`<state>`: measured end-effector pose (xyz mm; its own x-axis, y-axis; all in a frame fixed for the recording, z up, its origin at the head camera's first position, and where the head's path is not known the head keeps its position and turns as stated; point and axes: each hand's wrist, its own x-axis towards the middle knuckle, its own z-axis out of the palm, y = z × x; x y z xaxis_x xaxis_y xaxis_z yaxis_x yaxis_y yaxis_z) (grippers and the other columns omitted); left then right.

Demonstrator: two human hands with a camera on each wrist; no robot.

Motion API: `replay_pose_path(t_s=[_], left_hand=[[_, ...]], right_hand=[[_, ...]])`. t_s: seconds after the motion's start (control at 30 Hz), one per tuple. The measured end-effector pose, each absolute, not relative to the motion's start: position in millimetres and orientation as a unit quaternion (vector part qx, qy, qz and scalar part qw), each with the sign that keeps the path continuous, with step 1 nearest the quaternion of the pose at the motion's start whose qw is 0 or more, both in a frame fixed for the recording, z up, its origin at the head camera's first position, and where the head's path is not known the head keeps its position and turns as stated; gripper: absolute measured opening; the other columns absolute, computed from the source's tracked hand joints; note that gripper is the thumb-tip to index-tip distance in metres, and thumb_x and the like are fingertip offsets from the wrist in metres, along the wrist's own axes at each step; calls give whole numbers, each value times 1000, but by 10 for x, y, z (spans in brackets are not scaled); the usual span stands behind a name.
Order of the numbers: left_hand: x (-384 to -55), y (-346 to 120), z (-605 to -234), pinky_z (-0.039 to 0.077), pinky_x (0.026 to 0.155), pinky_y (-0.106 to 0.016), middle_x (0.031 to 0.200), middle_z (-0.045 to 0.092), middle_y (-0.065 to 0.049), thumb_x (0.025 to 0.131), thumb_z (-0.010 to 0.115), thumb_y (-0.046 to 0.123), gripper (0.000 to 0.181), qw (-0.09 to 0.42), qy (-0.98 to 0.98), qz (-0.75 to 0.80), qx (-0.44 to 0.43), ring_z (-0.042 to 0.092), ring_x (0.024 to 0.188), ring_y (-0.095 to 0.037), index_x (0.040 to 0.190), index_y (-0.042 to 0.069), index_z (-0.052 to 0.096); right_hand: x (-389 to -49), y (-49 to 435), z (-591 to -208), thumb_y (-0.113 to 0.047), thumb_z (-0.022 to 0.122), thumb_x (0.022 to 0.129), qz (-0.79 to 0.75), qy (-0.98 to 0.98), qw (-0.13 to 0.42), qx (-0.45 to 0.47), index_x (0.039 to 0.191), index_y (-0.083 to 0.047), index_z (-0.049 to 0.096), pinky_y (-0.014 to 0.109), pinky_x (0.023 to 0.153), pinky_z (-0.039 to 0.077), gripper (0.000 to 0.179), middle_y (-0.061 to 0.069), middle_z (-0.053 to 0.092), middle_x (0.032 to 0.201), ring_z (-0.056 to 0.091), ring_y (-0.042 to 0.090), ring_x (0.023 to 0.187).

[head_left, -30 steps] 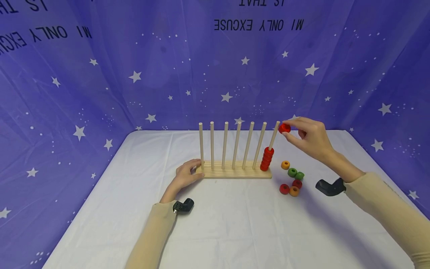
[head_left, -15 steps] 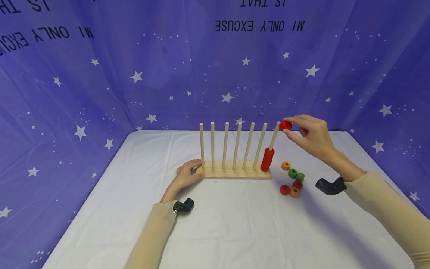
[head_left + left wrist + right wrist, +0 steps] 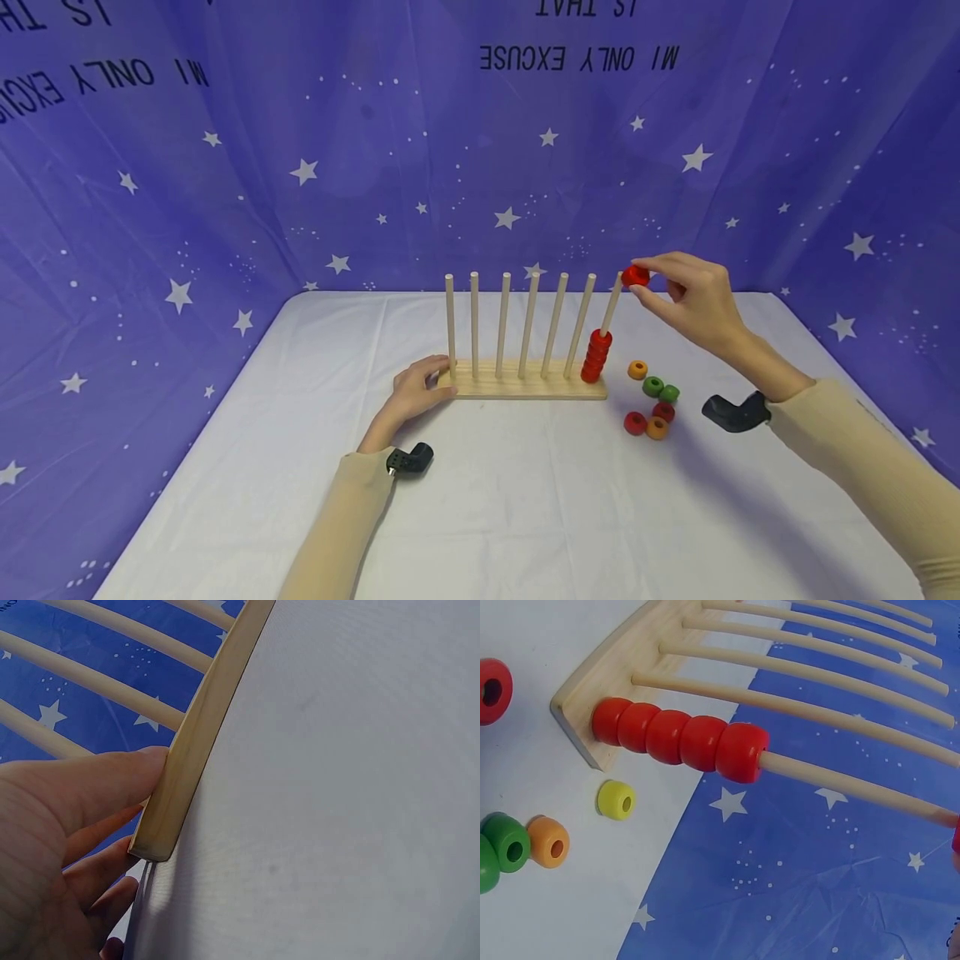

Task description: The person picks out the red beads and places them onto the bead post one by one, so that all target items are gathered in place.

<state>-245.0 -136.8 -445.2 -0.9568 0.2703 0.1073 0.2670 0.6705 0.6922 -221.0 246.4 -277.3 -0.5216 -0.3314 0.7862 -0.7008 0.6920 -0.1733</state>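
A wooden rack (image 3: 517, 387) with a row of upright pegs stands on the white cloth. My left hand (image 3: 415, 390) grips its left end; in the left wrist view the thumb (image 3: 112, 776) lies on the base's edge and the other fingers are behind. Several red beads (image 3: 596, 357) are stacked on the rightmost peg (image 3: 611, 310). My right hand (image 3: 693, 300) pinches another red bead (image 3: 636, 277) between thumb and fingertips, right at that peg's tip. In the right wrist view this bead (image 3: 957, 834) barely shows at the right edge.
Right of the rack lie loose beads: an orange bead (image 3: 637, 369), two green ones (image 3: 653, 386), a dark red bead (image 3: 663, 412), a red bead (image 3: 635, 423) and another orange bead (image 3: 657, 428). A yellow bead (image 3: 616, 800) shows in the right wrist view. Starry blue fabric (image 3: 420, 167) rises behind.
My right hand has lifted slightly, and the pinched red bead now overlaps the tip of the rightmost peg. The left hand, rack and loose beads stay as they were.
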Motion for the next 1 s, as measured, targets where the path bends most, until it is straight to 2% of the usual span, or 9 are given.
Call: replay_pose_path(t_s=[0.8, 1.0], left_hand=[[-2462, -1374, -4474, 23, 105, -56, 142, 49, -13, 82, 68, 25, 52, 7, 912, 381, 148, 40, 135, -34, 128, 6, 56], [-2457, -1395, -4509, 22, 104, -59, 139, 51, -13, 81, 68, 32, 53, -9, 900, 406, 161, 41, 134, -37, 126, 7, 58]], right_hand=[[-2285, 2367, -2760, 0, 73, 75, 256, -847, 369, 284, 104, 2, 70, 12, 49, 23, 29, 14, 67, 84, 29, 0, 51], [-2299, 2345, -2782, -2, 73, 76, 253, -856, 359, 272, 105, 1, 69, 14, 47, 23, 30, 15, 67, 87, 29, 1, 50]])
